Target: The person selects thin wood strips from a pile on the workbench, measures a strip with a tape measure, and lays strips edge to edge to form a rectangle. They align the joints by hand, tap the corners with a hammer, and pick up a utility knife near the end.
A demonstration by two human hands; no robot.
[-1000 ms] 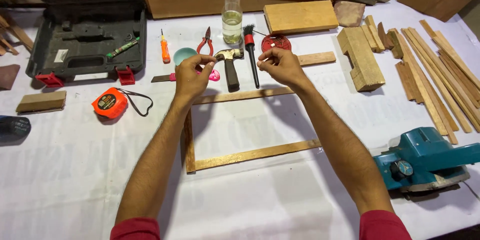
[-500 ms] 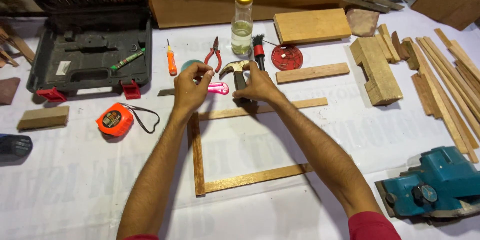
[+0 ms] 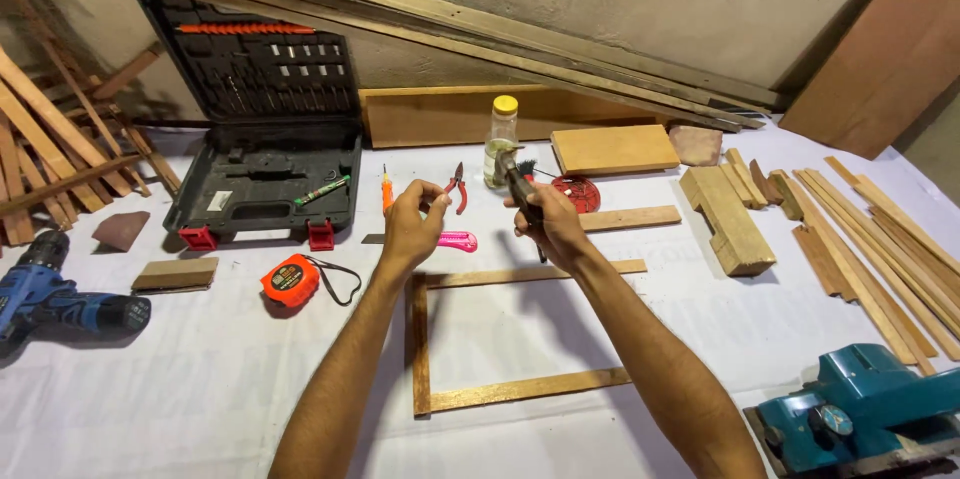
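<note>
At nine o'clock on the white-covered table (image 3: 200, 389) lies a blue cordless drill (image 3: 60, 299), with a hard black plastic tool case (image 3: 265, 164) open above it and a round orange tape measure (image 3: 290, 281) toward the centre. Just above centre the left hand (image 3: 412, 224) is raised, fingers pinched together on something too small to make out, while the right hand (image 3: 550, 224) at one o'clock has its fingers wrapped round the dark handle of a hammer (image 3: 515, 179), metal head up, above a three-sided frame of thin pale wooden strips (image 3: 520, 389). Rough wooden blocks and slats (image 3: 880, 249) fan out at three o'clock, and a teal electric planer (image 3: 860, 414) sits at five.
</note>
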